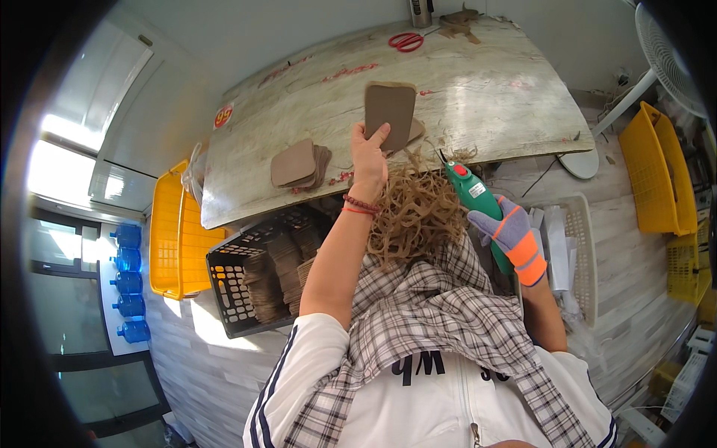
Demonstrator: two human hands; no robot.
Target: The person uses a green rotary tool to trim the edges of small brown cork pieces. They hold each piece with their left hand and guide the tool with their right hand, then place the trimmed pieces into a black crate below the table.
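Note:
My bare left hand grips a flat brown pad with rounded corners, held up over the table's front edge. More pads partly show behind it on the tabletop. In a purple and orange glove, my right hand is closed round a green handheld power tool with a red button. Its narrow dark tip points up and left, apart from the pad. A heap of curly brown trimmings lies on my lap between the hands. Left of my left hand sits a small stack of pads.
The wooden table bears red-handled scissors at the back. Below its left side, a black crate holds stacked brown pads. A yellow basket stands farther left, a pale basket right, and a white fan far right.

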